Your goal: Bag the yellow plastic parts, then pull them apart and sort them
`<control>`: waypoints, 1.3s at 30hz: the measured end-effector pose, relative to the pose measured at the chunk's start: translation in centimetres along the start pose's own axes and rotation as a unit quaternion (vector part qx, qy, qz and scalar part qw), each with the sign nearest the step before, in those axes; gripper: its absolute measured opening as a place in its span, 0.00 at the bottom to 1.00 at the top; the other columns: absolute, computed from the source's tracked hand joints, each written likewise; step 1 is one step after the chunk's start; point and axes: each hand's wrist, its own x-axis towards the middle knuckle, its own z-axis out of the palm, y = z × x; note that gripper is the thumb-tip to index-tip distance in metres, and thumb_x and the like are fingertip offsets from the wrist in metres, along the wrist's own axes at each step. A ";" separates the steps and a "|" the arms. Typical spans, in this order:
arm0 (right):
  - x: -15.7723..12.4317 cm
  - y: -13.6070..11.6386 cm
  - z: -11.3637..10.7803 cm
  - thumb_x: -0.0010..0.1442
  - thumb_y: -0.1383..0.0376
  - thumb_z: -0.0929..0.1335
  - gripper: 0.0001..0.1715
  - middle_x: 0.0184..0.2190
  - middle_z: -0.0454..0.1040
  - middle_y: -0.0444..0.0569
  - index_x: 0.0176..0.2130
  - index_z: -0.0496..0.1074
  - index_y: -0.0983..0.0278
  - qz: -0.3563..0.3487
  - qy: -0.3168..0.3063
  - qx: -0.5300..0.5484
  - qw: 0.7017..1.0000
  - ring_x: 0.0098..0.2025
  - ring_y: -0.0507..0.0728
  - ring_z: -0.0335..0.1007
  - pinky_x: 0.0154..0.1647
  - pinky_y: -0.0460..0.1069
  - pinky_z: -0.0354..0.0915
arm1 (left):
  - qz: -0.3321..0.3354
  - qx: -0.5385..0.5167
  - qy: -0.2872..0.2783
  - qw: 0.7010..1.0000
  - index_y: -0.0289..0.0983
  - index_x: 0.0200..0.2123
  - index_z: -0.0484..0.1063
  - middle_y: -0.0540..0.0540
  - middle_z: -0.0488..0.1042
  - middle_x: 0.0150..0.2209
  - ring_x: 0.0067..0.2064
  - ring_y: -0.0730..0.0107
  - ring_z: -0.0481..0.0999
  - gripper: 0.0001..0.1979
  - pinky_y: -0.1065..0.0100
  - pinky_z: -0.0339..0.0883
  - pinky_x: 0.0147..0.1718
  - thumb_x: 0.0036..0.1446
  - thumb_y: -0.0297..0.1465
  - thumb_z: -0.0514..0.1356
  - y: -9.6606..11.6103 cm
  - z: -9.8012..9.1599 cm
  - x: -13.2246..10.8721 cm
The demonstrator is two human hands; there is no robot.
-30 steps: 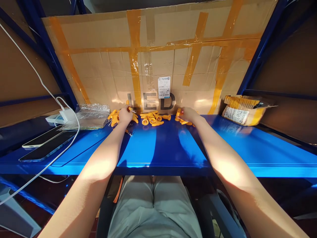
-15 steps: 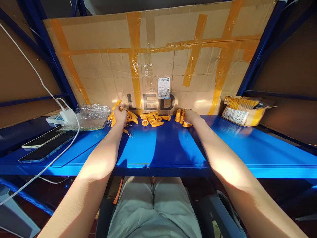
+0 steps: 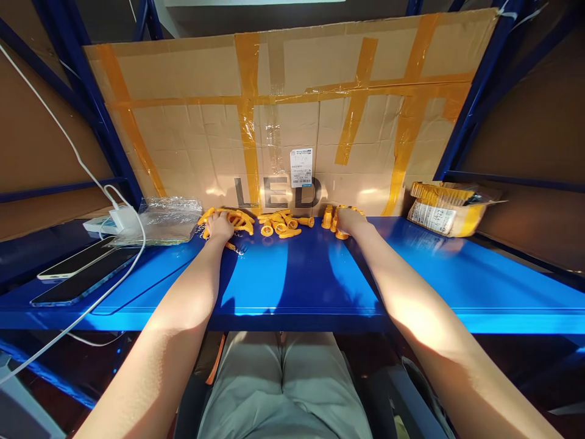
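Observation:
On the left, a pile of orange curved handles (image 3: 242,219) lies on the blue shelf, with spiral metal wires poking out at its near side. My left hand (image 3: 220,225) rests over this pile, its visible fingers apart and touching the pieces. Farther right, orange ribbed cup-shaped pieces (image 3: 327,217) stand in a cluster. My right hand (image 3: 351,219) touches that cluster; its fingers are hidden by the back of the hand. Between both hands lies a heap of orange hollow-ended pieces (image 3: 280,222).
Taped cardboard (image 3: 196,140) closes off the back. A torn cardboard box (image 3: 445,210) sits at right. At left are a clear plastic bag (image 3: 167,219), a white charger (image 3: 122,219) with a trailing cable, and two phones (image 3: 85,277). The shelf's front edge (image 3: 297,322) is above my lap.
My left hand has come down onto the pile, and the orange handle that stuck up from its fingers no longer stands raised. My right hand stays at the cup-shaped pieces. The view has tilted slightly.

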 end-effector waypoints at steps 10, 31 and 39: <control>-1.0 -0.7 -0.8 0.55 0.73 0.70 0.30 0.55 0.72 0.64 0.57 0.69 0.68 0.018 0.032 -0.011 0.999 0.57 0.65 0.70 0.50 0.54 0.64 | -0.029 0.020 0.061 0.998 0.36 0.50 0.74 0.34 0.71 0.57 0.61 0.44 0.65 0.18 0.47 0.60 0.58 0.60 0.28 0.51 1.5 -1.1 -1.3; -1.9 -5.5 4.1 0.71 0.58 0.58 0.28 0.70 0.56 0.50 0.67 0.59 0.56 -0.314 -0.017 0.046 0.948 0.69 0.65 0.53 0.62 0.64 0.60 | 0.083 0.113 -0.081 0.987 0.44 0.41 0.80 0.39 0.75 0.54 0.62 0.43 0.65 0.15 0.32 0.43 0.62 0.62 0.34 0.52 3.3 -0.2 -1.4; -1.7 -5.6 4.4 0.69 0.59 0.59 0.27 0.68 0.59 0.49 0.65 0.62 0.54 -0.318 -0.021 0.048 0.947 0.68 0.66 0.57 0.62 0.64 0.61 | 0.156 -0.012 -0.147 0.977 0.44 0.53 0.76 0.44 0.79 0.51 0.53 0.56 0.77 0.20 0.59 0.66 0.55 0.65 0.39 0.51 6.0 -0.4 -2.0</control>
